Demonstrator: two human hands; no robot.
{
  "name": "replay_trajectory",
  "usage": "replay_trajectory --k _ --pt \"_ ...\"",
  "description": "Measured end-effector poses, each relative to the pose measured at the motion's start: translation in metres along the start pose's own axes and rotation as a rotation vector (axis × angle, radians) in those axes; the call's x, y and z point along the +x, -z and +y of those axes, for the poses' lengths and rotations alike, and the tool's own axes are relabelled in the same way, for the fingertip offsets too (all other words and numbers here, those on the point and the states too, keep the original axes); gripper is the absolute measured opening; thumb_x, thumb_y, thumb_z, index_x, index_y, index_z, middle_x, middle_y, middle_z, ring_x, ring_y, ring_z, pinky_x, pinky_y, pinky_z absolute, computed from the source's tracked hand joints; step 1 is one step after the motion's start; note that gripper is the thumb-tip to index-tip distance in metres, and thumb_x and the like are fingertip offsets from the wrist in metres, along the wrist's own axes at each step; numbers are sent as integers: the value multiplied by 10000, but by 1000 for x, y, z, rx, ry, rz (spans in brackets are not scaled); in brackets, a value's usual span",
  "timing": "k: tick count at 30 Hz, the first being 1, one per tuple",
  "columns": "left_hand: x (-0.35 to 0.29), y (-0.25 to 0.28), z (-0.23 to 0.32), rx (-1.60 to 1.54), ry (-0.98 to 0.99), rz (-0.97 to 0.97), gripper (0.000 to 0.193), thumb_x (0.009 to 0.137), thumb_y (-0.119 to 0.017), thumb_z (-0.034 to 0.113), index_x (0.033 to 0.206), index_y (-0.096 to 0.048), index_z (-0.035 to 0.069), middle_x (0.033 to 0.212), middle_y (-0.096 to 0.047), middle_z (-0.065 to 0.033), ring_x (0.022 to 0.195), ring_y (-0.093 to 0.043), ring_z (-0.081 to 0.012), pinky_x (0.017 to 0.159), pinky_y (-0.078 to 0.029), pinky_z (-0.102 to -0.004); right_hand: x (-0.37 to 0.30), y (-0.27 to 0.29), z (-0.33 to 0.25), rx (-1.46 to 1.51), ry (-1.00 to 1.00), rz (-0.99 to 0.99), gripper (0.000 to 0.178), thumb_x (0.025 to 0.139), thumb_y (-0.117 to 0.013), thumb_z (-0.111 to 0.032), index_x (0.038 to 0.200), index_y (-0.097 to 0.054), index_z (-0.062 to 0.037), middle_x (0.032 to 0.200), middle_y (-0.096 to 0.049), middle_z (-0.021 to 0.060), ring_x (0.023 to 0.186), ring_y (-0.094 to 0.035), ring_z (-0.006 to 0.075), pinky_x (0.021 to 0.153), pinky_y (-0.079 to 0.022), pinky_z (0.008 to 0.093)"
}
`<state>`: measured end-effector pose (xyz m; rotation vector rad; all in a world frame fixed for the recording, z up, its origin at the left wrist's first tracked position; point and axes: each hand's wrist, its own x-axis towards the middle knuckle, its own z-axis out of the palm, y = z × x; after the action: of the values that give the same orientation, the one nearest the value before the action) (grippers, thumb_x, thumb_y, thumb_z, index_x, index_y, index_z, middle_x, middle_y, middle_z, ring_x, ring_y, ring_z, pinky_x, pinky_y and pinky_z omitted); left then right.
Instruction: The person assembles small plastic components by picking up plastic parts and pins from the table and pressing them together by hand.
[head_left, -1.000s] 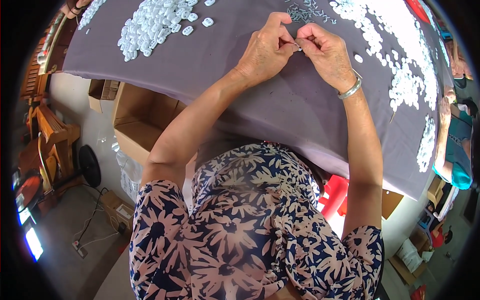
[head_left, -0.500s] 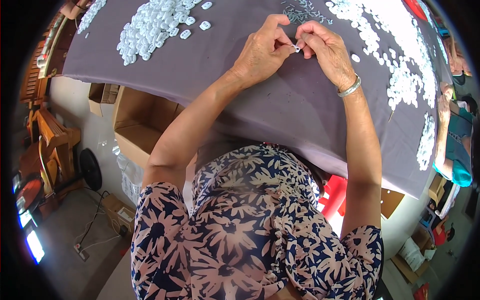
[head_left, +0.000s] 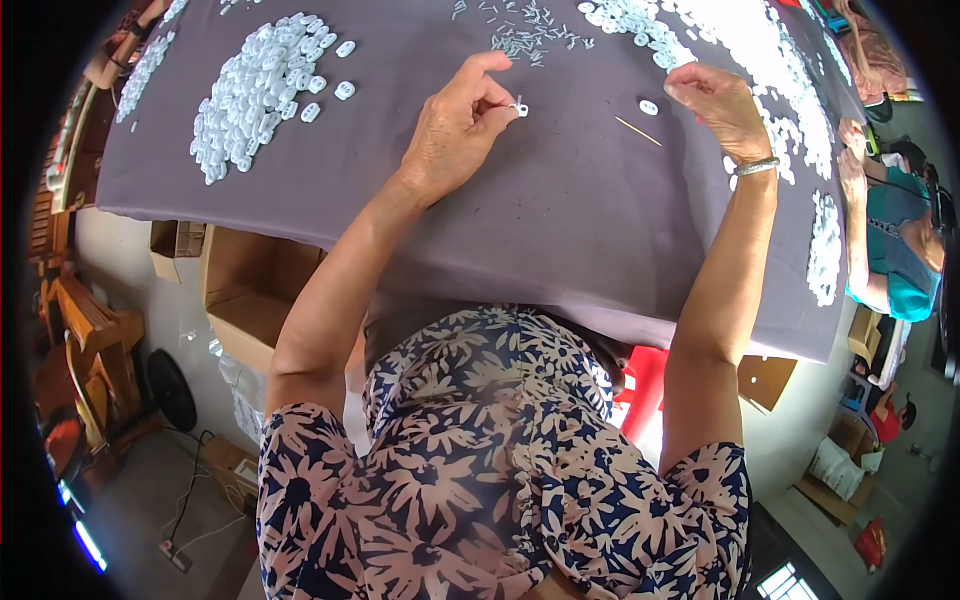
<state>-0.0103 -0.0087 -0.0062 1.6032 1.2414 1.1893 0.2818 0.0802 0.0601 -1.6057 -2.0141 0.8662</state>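
Note:
My left hand (head_left: pixel 452 122) is pinched closed over the table, its thumb and a finger gripping a small white plastic piece (head_left: pixel 520 109) with a hole in it. My right hand (head_left: pixel 728 108) hovers beside the spread of white pieces on the right, its fingers bent and loosely apart, with nothing visible in them. Between the hands lie a thin wooden stick (head_left: pixel 638 131) and a single white oval piece (head_left: pixel 649 107). Just beyond my left hand are small grey pin-like parts (head_left: pixel 518 42), scattered loosely.
A heap of white oval pieces (head_left: pixel 250 95) stands on the left of the grey-covered table (head_left: pixel 560 240). More white pieces (head_left: pixel 800 60) cover the right side. An open cardboard box (head_left: pixel 250 290) stands below the front edge. Another person (head_left: pixel 890 225) sits at the right.
My hands have come apart: the right one has moved away to the right, uncovering the stick. My left hand keeps the white piece. The whole view has shifted somewhat.

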Motion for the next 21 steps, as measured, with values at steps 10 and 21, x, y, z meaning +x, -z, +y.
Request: replay_trajectory --k 10,21 --pt "-1 -1 1 28 -7 -6 392 842 -626 19 1199 -474 72 809 -620 -39 721 -573 -151 693 -478 -298 3 -26 12 -89 85 -80 128 761 -709 -107 808 -627 -22 697 -552 -43 645 -488 55 596 -404 216" --pt "-3 -1 1 101 -80 -1 385 839 -598 4 1191 -454 70 778 -597 -59 699 -582 -209 678 -481 -327 3 -62 -21 466 149 -90 45 855 -665 -59 885 -637 -39 746 -576 -39 640 -505 29 565 -424 182"
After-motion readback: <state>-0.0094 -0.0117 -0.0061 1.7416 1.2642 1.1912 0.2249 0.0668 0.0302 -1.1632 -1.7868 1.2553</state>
